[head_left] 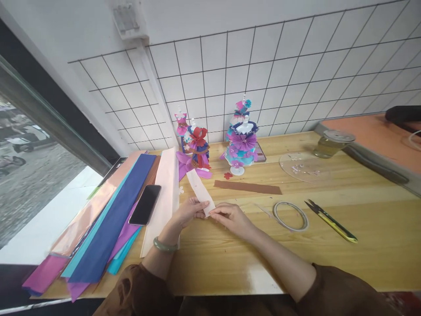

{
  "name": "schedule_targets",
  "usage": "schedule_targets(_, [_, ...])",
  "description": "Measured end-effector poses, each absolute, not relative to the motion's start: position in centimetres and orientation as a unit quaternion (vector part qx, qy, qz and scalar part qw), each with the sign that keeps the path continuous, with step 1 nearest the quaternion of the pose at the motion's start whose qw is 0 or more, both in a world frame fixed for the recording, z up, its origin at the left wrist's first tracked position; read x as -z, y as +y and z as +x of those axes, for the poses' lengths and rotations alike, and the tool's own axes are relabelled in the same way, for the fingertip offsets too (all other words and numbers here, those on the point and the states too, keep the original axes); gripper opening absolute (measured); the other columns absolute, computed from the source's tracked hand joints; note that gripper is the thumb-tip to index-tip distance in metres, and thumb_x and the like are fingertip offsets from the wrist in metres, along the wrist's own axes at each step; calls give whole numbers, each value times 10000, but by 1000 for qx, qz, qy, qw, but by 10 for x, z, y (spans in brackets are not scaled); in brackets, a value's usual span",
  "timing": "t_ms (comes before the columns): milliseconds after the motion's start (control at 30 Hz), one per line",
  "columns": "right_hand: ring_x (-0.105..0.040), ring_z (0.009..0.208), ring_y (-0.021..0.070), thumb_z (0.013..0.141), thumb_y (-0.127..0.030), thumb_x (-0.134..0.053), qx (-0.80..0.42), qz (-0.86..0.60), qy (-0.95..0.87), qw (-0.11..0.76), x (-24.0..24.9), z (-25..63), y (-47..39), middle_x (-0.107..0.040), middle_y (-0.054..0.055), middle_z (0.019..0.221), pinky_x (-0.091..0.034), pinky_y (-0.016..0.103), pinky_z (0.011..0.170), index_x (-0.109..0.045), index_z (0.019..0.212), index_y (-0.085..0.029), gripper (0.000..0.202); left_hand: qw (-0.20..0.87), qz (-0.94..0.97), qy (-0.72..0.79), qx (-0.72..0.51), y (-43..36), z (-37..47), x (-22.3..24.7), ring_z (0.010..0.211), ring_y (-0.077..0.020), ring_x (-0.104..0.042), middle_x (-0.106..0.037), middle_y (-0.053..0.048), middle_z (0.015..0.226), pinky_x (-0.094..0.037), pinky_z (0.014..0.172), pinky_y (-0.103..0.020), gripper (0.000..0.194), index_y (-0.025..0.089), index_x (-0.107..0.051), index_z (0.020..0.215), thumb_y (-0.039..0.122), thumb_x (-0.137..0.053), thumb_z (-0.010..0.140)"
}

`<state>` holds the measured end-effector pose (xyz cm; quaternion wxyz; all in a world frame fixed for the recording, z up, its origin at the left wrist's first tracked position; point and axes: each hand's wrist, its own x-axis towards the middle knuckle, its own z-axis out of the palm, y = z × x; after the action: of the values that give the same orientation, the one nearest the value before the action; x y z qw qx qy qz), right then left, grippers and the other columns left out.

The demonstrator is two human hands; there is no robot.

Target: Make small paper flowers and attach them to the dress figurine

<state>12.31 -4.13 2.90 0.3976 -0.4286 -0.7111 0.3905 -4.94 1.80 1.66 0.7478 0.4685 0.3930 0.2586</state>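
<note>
A pale pink paper strip (pixel 200 188) slants up and away between my hands, over the wooden table. My left hand (pixel 191 208) pinches its lower part, thumb on top and fingers beneath. At the strip's near right corner, the fingertips of my right hand (pixel 232 217) are closed on its edge. Just beyond lies a flat brown paper strip (pixel 248 187), with a small red paper flower (pixel 228 176) by its far side. Right of my right hand are a roll of clear tape (pixel 291 216) with a loose end and yellow-handled thread snips (pixel 330 220).
Folded coloured paper sheets (pixel 108 224) and a black phone (pixel 145 205) cover the left side. Several paper-dressed mini dress forms (pixel 242 140) stand against the gridded wall. A clear disc with small beads (pixel 301 167) and a lidded jar (pixel 329 145) sit at back right.
</note>
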Motion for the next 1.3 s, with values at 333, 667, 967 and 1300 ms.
schedule_targets(333, [-552, 570, 111, 766, -359, -538, -468, -433, -636, 434, -17, 125, -36, -631, 38, 744, -431, 228, 537, -673, 802, -172, 234, 731, 459, 408, -297, 19, -45, -9, 518, -77, -532, -611, -60, 667, -455, 495, -199, 321, 76, -615, 812, 357, -648, 660])
schedule_targets(667, [-570, 591, 127, 748, -345, -554, -470, -452, -625, 429, -12, 128, -31, -665, 41, 749, -449, 260, 579, -666, 818, -177, 213, 728, 504, 366, -286, 14, -46, -16, 631, -111, -573, -616, -75, 738, -459, 548, -212, 351, 86, -589, 869, 302, -693, 613])
schedule_targets(967, [-574, 582, 126, 725, -386, -571, -509, -479, -583, 414, -12, 133, -28, -658, 37, 699, -448, 257, 569, -650, 826, -156, 263, 726, 531, 315, -304, 15, -46, -17, 637, -108, -537, -600, -70, 717, -421, 574, -223, 322, 73, -602, 797, 282, -713, 578])
schedule_targets(1300, [-597, 592, 141, 668, -373, -631, -521, -510, -549, 409, -13, 133, -28, -671, 50, 700, -462, 276, 595, -643, 785, -149, 253, 738, 533, 295, -291, 14, -46, -17, 661, -101, -538, -621, -66, 772, -413, 631, -230, 398, 99, -608, 888, 246, -734, 540])
